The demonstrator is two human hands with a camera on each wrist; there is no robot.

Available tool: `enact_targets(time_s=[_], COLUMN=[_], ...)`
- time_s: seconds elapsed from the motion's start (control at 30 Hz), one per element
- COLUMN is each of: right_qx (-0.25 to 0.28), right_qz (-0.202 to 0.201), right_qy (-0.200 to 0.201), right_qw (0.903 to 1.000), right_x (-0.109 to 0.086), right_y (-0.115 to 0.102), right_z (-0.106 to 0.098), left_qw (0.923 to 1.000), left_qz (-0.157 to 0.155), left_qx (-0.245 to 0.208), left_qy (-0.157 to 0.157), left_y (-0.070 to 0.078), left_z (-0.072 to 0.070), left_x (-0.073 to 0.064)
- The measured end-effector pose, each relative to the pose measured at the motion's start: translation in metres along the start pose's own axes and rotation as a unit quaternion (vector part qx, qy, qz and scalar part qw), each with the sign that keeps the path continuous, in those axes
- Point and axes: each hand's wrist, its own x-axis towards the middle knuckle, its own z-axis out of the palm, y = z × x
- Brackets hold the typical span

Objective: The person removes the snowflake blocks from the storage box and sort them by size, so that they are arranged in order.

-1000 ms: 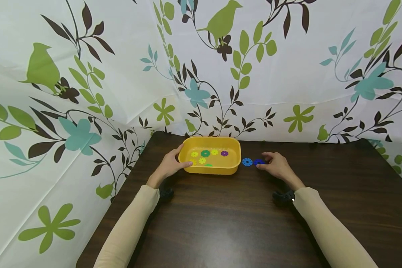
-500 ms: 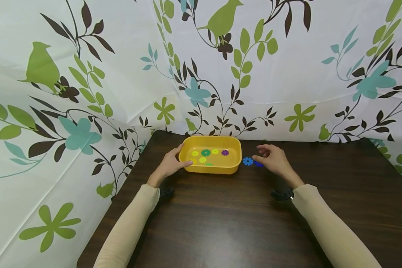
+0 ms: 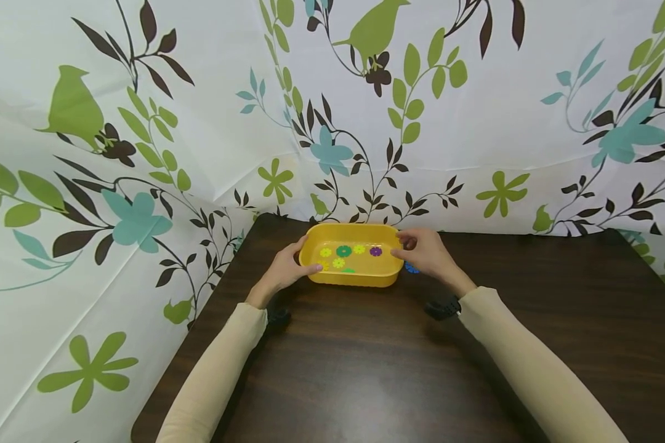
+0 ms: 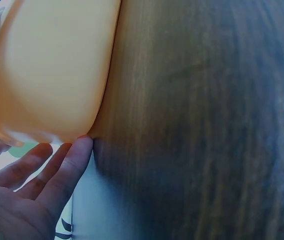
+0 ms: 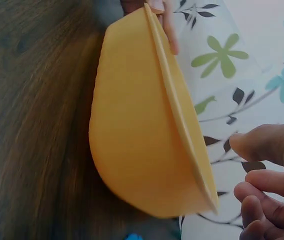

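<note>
A yellow plastic tub [image 3: 360, 280] stands on the table with several small flower-shaped discs in it: yellow, green and a purple one [image 3: 375, 251]. My left hand [image 3: 284, 269] grips its left end, thumb over the rim and fingers against the outer wall [image 4: 57, 75]. At the right end, my right hand [image 3: 424, 251] hovers by the rim, overlapping it in the head view. In the right wrist view its thumb and fingers [image 5: 264, 190] stand apart with nothing seen between them. A blue disc [image 3: 412, 268] lies just right of the tub, partly covered by my right hand.
The dark wooden table [image 3: 354, 369] extends in front and to the right. Behind and to the left hangs a white cloth [image 3: 465, 117] printed with leaves and birds. Both wrists carry black straps [image 3: 443, 309].
My right hand has lifted off the dark blue disc on the table and moved left to the tub's right rim. That disc is now hidden from view. The left hand keeps its hold.
</note>
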Motion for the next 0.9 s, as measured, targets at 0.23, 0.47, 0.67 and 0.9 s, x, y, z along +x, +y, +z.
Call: enact_targets(time_s=[0.23,0.47,0.67,0.9], right_qx=[-0.003,-0.012,-0.031,-0.064], right_qz=[-0.012,-0.023,-0.042,-0.042], right_qy=[-0.042,-0.072,-0.085,-0.097], right_qw=[0.9991,0.9971,0.9950,0.9924], right_x=[0.018,0.030,0.039,0.050], right_y=[-0.014,-0.022,-0.025,-0.030], right_z=[0.015,0.027,0.038,0.050], left_qw=[1.0000,1.0000,1.0000,1.0000], left_qz=[0.002,0.000,-0.001,0.002], left_qx=[0.000,-0.005,-0.007,-0.004], left_qy=[-0.003,-0.001,0.003,-0.002], left_y=[-0.002,0.000,-0.001,-0.004], left_z=[-0.001,-0.001,-0.001,-0.001], left_x=[0.000,0.000,0.001,0.003])
